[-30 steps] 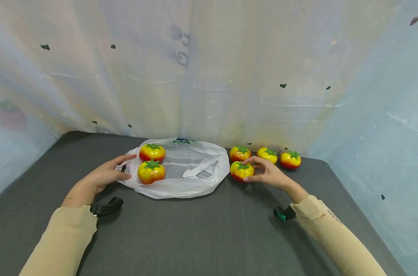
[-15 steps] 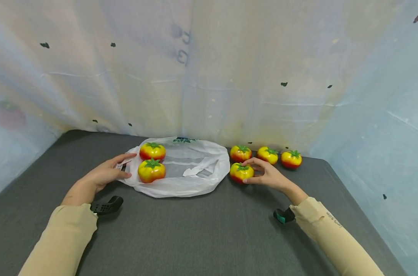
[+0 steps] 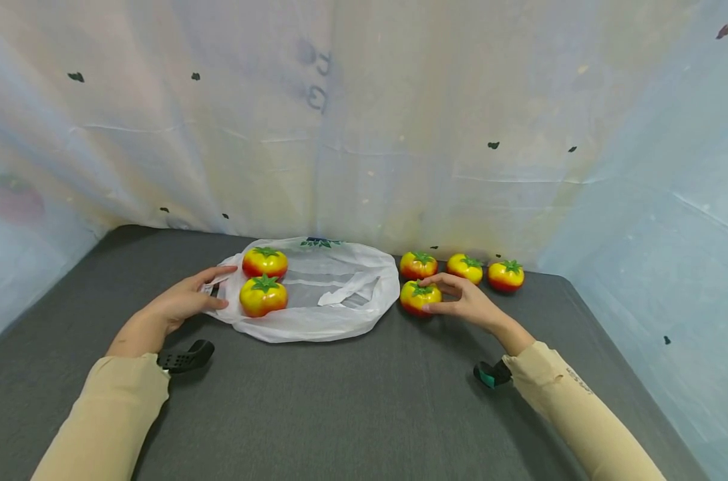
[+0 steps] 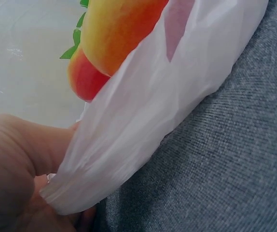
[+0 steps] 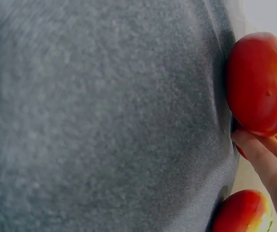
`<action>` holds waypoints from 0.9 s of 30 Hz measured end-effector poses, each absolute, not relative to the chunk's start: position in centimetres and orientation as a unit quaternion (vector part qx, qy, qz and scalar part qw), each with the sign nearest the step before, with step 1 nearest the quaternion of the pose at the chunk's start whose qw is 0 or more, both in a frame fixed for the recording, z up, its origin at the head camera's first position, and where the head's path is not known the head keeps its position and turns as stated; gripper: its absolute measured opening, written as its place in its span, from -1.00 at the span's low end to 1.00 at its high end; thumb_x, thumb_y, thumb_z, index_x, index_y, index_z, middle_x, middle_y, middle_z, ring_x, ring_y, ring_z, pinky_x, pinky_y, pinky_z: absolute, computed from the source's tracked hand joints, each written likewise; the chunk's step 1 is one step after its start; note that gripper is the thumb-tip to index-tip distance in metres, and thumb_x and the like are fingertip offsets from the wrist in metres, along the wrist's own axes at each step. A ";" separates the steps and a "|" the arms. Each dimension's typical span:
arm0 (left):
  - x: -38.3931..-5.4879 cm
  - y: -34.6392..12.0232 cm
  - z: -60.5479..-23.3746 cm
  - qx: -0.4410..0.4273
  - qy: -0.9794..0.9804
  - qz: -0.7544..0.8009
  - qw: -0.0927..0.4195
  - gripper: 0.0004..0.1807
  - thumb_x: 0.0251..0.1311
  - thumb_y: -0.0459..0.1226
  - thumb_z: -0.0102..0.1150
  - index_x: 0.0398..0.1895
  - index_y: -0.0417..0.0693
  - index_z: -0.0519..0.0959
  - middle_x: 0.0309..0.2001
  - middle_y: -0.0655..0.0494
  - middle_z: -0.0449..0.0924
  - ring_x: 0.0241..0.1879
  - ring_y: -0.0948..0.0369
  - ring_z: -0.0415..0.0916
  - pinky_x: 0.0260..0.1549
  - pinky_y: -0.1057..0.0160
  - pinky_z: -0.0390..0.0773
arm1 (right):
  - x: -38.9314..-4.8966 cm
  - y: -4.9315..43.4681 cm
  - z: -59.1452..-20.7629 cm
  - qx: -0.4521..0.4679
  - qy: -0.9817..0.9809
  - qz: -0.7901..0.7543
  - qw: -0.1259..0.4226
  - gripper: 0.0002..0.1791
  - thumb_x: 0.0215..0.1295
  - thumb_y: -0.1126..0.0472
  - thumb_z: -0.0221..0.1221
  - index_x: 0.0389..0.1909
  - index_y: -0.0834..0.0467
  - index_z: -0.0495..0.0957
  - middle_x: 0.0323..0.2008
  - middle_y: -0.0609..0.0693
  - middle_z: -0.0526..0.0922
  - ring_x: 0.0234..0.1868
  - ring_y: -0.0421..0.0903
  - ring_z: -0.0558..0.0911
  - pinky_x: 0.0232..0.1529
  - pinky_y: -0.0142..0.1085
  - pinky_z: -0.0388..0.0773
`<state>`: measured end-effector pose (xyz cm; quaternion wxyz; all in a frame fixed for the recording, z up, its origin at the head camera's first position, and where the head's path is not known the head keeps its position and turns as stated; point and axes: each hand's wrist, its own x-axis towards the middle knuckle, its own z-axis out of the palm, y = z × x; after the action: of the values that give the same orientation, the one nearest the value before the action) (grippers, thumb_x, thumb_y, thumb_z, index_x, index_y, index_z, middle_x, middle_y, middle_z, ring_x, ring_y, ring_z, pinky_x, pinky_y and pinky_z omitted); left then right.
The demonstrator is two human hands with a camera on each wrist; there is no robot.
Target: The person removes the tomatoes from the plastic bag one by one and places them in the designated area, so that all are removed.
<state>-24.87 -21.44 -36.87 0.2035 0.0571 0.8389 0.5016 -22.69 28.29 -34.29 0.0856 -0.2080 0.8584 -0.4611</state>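
A white plastic bag (image 3: 306, 327) lies spread with its mouth open, two red-and-yellow tomatoes with green leafy tops on it: a near tomato (image 3: 263, 298) and a far tomato (image 3: 264, 262). My left hand (image 3: 180, 300) holds the bag's left end, thumb and fingers apart around the gathered plastic; in the left wrist view a strip of the bag (image 4: 124, 130) runs into the hand. Just right of the bag, my right hand (image 3: 466, 304) grips another tomato (image 3: 417, 298) between thumb and fingers. That tomato (image 5: 261, 84) appears in the right wrist view with fingertips against its side.
Behind my right hand stand three more tomatoes in a row: one left (image 3: 417, 266), one middle (image 3: 465, 268) and one right (image 3: 505, 276). A dark grey cloth (image 3: 316, 407) covers the table. Pale curtain sheeting (image 3: 364, 133) rises behind and at both sides.
Both hands, the bag and the tomatoes keep practically the same places; only a slight shift of the head view shows.
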 end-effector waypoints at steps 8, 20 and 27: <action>-24.9 -21.4 -36.9 0.060 0.838 0.502 0.205 -0.13 0.21 -0.36 0.12 0.52 -0.06 -0.09 0.48 -0.37 -0.48 0.39 -0.41 -0.46 0.21 -0.51 -0.31 | -22.5 28.3 -34.5 -0.182 0.864 -0.461 0.093 -0.52 0.17 0.19 0.32 0.12 0.17 0.48 0.17 0.14 0.49 0.26 0.22 0.41 0.34 0.18 0.19; -24.8 -21.5 -37.0 0.060 0.835 0.510 0.200 -0.11 0.18 -0.33 0.17 0.52 -0.06 -0.07 0.48 -0.37 -0.49 0.39 -0.41 -0.47 0.19 -0.52 -0.33 | -22.3 28.9 -33.7 -0.173 0.867 -0.457 0.095 -0.49 0.21 0.16 0.28 0.18 0.15 0.45 0.25 0.13 0.45 0.32 0.21 0.38 0.24 0.11 0.38; -24.9 -21.5 -37.1 0.059 0.835 0.510 0.200 -0.12 0.20 -0.35 0.14 0.52 -0.06 -0.08 0.48 -0.37 -0.50 0.39 -0.41 -0.48 0.20 -0.52 -0.32 | -22.6 28.9 -32.7 -0.175 0.857 -0.476 0.085 -0.44 0.22 0.20 0.27 0.23 0.24 0.39 0.27 0.18 0.41 0.33 0.19 0.37 0.19 -0.02 0.47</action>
<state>-24.85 -21.47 -37.12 0.1995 0.0592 0.8347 0.5099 -22.58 28.94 -32.70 0.0852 -0.1751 0.8573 -0.4765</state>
